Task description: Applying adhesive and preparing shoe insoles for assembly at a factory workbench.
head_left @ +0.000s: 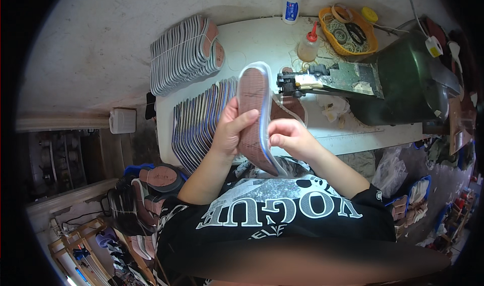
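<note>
A shoe sole (253, 92) with a brown ribbed face and a pale rim edged in blue is held upright before my chest. My left hand (233, 129) is closed around its left side, thumb pressed on the brown face. At the right edge, the curled fingers and thumb of my right hand (295, 138) grip the rim. Close by on the left stands a row of soles (201, 117) packed side by side with blue and pale edges. Another brown sole (294, 109) lies on the table behind my right hand, partly hidden by it.
A string-tied bundle of grey-edged soles (181, 54) sits at the far left. The dark green machine (398, 81) reaches its arm over the white table (252, 36) from the right. At the back are a red-capped squeeze bottle (308, 46), a white-and-blue bottle (291, 6) and a yellow basket (370, 41).
</note>
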`<act>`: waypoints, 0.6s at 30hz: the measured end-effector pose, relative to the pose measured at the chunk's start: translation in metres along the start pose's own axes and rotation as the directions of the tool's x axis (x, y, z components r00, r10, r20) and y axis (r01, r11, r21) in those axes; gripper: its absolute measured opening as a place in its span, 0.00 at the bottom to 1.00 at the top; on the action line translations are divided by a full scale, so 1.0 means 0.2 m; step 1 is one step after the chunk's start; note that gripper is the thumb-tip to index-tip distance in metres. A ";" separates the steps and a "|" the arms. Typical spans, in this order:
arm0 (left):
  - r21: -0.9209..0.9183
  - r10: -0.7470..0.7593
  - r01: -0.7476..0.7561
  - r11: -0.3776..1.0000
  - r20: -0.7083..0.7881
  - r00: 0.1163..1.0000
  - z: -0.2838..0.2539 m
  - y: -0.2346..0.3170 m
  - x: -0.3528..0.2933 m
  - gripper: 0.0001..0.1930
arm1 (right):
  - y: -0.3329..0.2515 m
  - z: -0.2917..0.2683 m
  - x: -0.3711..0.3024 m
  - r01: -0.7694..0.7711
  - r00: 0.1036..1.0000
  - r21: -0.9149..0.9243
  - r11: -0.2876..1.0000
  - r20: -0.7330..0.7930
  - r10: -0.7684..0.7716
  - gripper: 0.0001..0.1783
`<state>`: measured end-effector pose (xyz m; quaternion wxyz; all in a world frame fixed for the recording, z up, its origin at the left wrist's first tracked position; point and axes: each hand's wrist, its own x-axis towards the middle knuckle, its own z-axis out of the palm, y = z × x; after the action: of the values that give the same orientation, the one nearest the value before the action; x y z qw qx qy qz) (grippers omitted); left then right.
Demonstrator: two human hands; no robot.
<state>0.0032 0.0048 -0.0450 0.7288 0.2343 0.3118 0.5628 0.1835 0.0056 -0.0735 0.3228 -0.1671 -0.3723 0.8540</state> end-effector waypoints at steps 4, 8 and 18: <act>0.181 0.019 -0.043 0.983 0.127 0.992 0.09 0.00 0.05 0.15 | -0.06 -0.06 0.07 -0.076 0.993 -0.074 0.994 0.088 0.082 0.14; 0.368 0.148 -0.170 0.914 0.086 0.985 0.11 -0.02 0.08 0.16 | -0.28 -0.02 0.03 -0.207 0.978 -0.352 0.913 -0.065 0.197 0.14; 0.385 0.249 -0.217 0.897 -0.034 0.968 0.21 -0.09 0.20 0.22 | -0.22 -0.05 -0.09 -0.126 0.978 -0.273 0.954 -0.195 0.074 0.15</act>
<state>0.0522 0.0399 -0.0358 0.5837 0.3827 0.4138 0.5845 0.2213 0.0204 -0.0475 0.2844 -0.3079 -0.4508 0.7881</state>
